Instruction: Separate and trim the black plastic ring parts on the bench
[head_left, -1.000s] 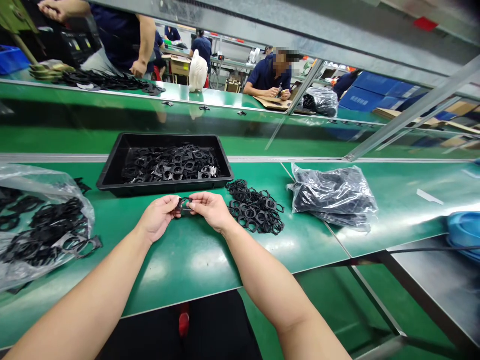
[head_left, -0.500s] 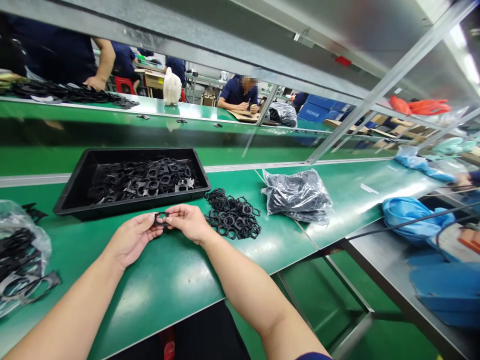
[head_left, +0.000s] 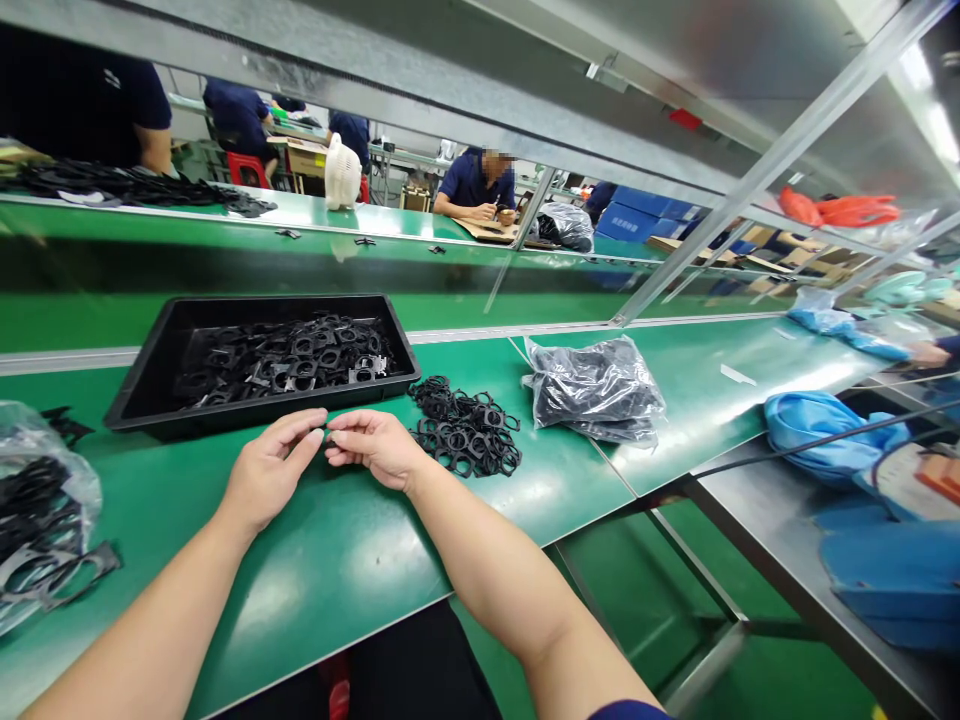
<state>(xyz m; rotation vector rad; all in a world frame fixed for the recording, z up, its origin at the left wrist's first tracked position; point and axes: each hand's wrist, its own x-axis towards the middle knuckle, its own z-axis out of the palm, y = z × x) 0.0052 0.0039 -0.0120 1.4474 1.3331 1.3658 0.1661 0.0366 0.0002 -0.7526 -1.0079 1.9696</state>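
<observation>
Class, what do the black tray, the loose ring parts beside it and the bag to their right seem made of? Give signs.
Black tray: probably moulded plastic, semi-gloss, from its smooth, shining rim.
Loose ring parts: perhaps plastic, fairly matt, from their even dark colour; coated metal is possible.
Bag: clear, glossy plastic film, from its wrinkles, highlights and contents showing through.

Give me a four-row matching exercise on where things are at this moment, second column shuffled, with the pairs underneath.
Things:
1. black tray
2. loose ring pile
3. red stool
4. left hand

Places or states:
A. lying on the green bench, to the right of the tray
B. nearer the camera than the tray, fingertips close to those of the right hand
C. holding a heap of black parts
D. in the background, beyond the far bench

Pairs: 1-C, 2-A, 3-D, 4-B
</observation>
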